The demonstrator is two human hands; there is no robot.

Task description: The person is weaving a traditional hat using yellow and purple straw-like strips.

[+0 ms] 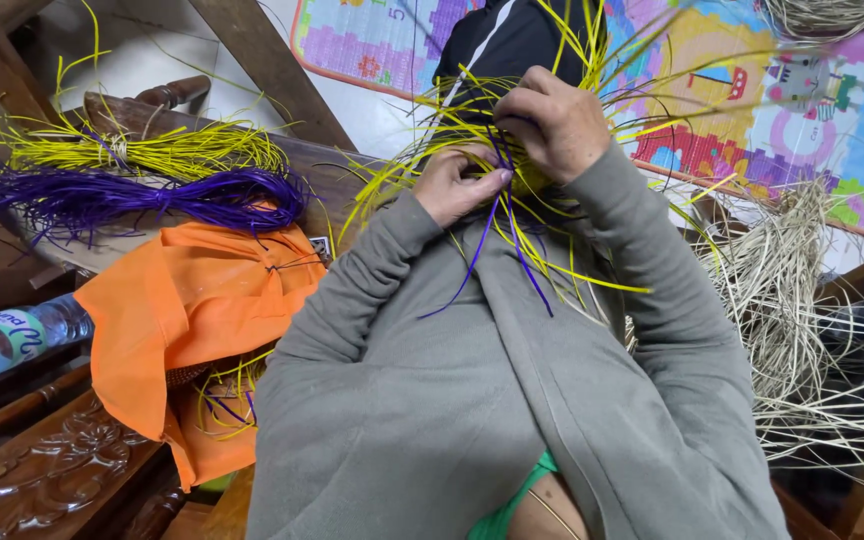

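My left hand (457,185) and my right hand (555,120) are held close together in front of me, both gripping a small woven piece (522,180) of yellow and purple strands. Loose yellow strands (592,280) fan out from it on all sides and purple strands (477,255) hang down toward my grey sleeves. My right hand curls over the top of the piece; my left hand pinches it from below with the thumb across. The woven centre is mostly hidden by my fingers.
A yellow strand bundle (152,152) and a purple bundle (132,198) lie on a dark wooden bench at left, above an orange cloth (187,310). A plastic bottle (12,335) lies far left. Pale natural fibres (792,300) pile up at right on a colourful play mat (752,90).
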